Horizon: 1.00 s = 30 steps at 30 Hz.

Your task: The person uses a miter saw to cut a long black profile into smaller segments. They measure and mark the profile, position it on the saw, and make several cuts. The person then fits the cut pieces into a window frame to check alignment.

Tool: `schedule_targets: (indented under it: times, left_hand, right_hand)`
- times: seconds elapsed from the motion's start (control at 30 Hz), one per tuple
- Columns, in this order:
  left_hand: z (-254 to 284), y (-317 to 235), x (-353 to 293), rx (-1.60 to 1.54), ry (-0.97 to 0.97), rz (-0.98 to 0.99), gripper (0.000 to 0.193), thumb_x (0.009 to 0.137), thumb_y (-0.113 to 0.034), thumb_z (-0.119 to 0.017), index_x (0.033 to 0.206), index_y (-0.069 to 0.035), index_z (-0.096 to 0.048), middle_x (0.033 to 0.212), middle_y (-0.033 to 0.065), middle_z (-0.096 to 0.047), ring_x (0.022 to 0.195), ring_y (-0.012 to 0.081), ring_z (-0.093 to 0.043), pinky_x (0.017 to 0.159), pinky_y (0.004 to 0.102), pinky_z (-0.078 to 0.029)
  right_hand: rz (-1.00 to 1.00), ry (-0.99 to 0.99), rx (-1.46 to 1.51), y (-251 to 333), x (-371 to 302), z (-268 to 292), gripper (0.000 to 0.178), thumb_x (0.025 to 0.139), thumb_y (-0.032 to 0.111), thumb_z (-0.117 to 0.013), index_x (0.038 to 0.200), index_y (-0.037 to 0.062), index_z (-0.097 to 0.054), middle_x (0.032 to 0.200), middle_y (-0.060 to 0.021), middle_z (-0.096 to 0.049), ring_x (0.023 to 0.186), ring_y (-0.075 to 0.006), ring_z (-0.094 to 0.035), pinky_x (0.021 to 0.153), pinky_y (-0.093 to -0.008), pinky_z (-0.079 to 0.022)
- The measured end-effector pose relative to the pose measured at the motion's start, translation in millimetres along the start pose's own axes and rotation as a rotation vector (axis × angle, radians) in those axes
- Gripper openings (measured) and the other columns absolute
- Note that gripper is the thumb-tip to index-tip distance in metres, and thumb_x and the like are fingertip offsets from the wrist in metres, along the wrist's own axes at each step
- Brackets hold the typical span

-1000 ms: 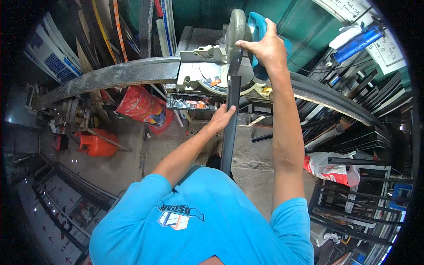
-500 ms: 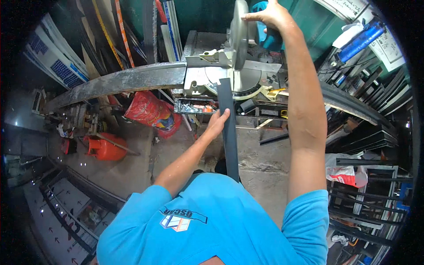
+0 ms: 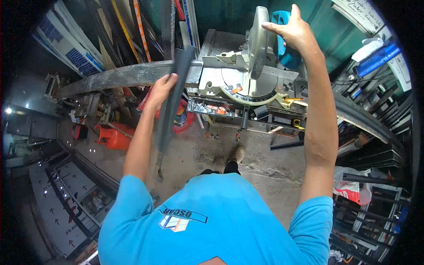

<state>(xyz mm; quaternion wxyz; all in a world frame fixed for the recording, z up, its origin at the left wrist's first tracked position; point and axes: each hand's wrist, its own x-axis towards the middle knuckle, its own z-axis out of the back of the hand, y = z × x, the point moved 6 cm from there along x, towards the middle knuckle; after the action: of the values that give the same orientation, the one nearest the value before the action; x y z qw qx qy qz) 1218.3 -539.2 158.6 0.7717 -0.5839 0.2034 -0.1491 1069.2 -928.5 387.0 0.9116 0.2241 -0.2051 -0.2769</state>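
My left hand (image 3: 161,90) is closed round a long dark grey metal profile (image 3: 177,79), which stands at a slant left of the miter saw's base. The miter saw (image 3: 265,84) has a pale round table, a grey blade guard (image 3: 258,44) that is raised, and a teal body (image 3: 288,55). My right hand (image 3: 297,33) is open beside the guard and over the teal body, thumb and forefinger spread. The thumb reaches the guard's edge; whether it touches cannot be made out. A small orange-and-black piece (image 3: 236,88) lies on the saw's table.
A long grey beam (image 3: 128,75) runs left from the saw. Beneath it stand a red bucket (image 3: 183,126) and an orange gas cylinder (image 3: 112,136). Several strips lean at the back left. A yellow tape measure (image 3: 297,123) lies below the saw; dark frames (image 3: 373,201) are stacked at right.
My left hand has carried the profile up and left, away from the saw's front. My right hand stays by the saw head, its fingers slightly more spread. The view has shifted a little.
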Motion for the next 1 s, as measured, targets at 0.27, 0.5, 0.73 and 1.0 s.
schedule_targets:
  times: [0.27,0.5,0.73,1.0]
  left_hand:
    - [-70,28,116,0.855,0.458,-0.166,0.061,0.098,-0.057,-0.062,0.089,0.003,-0.069,0.067,0.0138,-0.058,0.068,0.0201,-0.056,0.067,0.0424,-0.044]
    - [-170,24,182,1.09,0.471,-0.563,0.055,0.092,-0.059,-0.065,0.087,-0.005,-0.068,0.077,0.0178,-0.066,0.081,0.038,-0.067,0.072,0.0492,-0.05]
    - [-165,-8,163,1.104,-0.022,-0.598,0.05,0.086,-0.061,-0.069,0.088,-0.012,-0.078,0.077,0.0125,-0.072,0.074,0.0337,-0.071,0.064,0.0457,-0.053]
    - [-145,-2,129,1.065,0.023,-0.8,0.047,0.068,-0.048,-0.088,0.105,-0.021,-0.079,0.161,0.0132,-0.037,0.152,0.0411,-0.023,0.118,0.0685,-0.015]
  right_hand:
    - [0.095,0.031,0.054,24,68,7,0.1,0.072,0.046,-0.088,0.133,-0.0199,-0.044,0.114,-0.0343,-0.067,0.106,-0.0396,-0.068,0.091,-0.0408,-0.055]
    - [0.231,0.146,-0.103,19,118,7,0.046,0.082,0.047,-0.081,0.091,0.0022,-0.078,0.077,-0.0189,-0.073,0.063,-0.0273,-0.065,0.065,-0.0396,-0.053]
    - [0.447,0.251,-0.353,28,121,-1,0.028,0.097,0.042,-0.065,0.117,0.0272,-0.077,0.114,-0.0134,-0.074,0.097,-0.0302,-0.07,0.088,-0.0371,-0.053]
    - [0.369,0.263,-0.261,40,109,18,0.046,0.093,0.054,-0.067,0.125,0.0209,-0.074,0.132,-0.0145,-0.068,0.119,-0.0303,-0.064,0.104,-0.0372,-0.048]
